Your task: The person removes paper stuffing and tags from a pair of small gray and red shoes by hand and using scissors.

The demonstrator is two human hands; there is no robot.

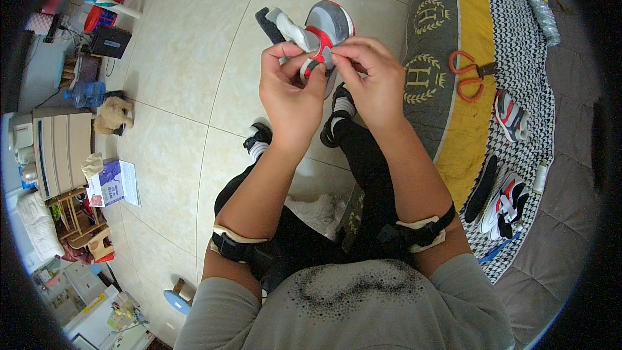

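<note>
A small grey, white and red shoe upper (pixel 330 22) is held up in front of me by both hands. My left hand (pixel 294 87) grips its lower end between thumb and fingers, and a pale tongue-like flap and a dark strip stick out at the upper left. My right hand (pixel 371 75) pinches the red and grey edge with thumb and forefinger. Whether a needle or thread is between those fingertips is too small to tell. On the bed at the right lie orange-handled scissors (pixel 469 75), a similar shoe piece (pixel 510 115) and a white, red and black shoe part with straps (pixel 508 206).
A black insole (pixel 481 188) and a white thread spool (pixel 540 178) lie on the houndstooth cloth (pixel 529 73). Below my arms, a fluffy white animal (pixel 318 211) is on the tiled floor. A blue-topped stool (pixel 179 301) stands lower left, and a water jug (pixel 87 94) at the far left.
</note>
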